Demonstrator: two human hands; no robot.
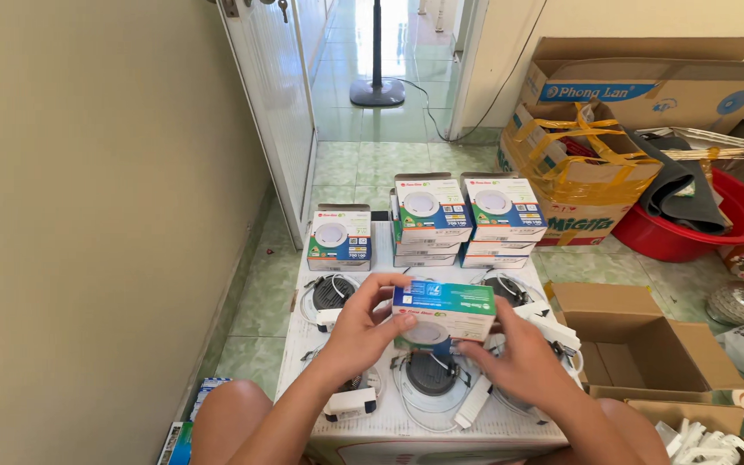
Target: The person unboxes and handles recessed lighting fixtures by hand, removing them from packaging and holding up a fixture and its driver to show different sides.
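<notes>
Over a white worktop (pixel 389 426), head view: both hands hold one small lamp box (pixel 443 311), white with green-blue print, just above the surface. Left hand (pixel 362 331) is clamped on the box's left end, fingers curled over its front, thumb along the top edge. Right hand (pixel 523 357) grips the right end and underside, fingers closed against it. Box sits level, long side across, mid-worktop.

Under and around the box: loose round downlights (pixel 430 375) lying face down, dark backs up, each with white cable and a white driver block (pixel 350 403). One more downlight (pixel 331 293) at upper left, another (pixel 505 289) at upper right, partly hidden by the box.

Far edge of the worktop: same-type boxes in stacks. Single box (pixel 339 237) on the left, two taller stacks (pixel 462 220) side by side in the middle, touching each other.

Right of the worktop, on the green tile floor: open empty carton (pixel 639 344). Beyond it a taped carton (pixel 574 172), a red basin (pixel 703 228) with dark cloth in it. White door (pixel 273 103) at left, fan stand (pixel 377 86) down the hall.
</notes>
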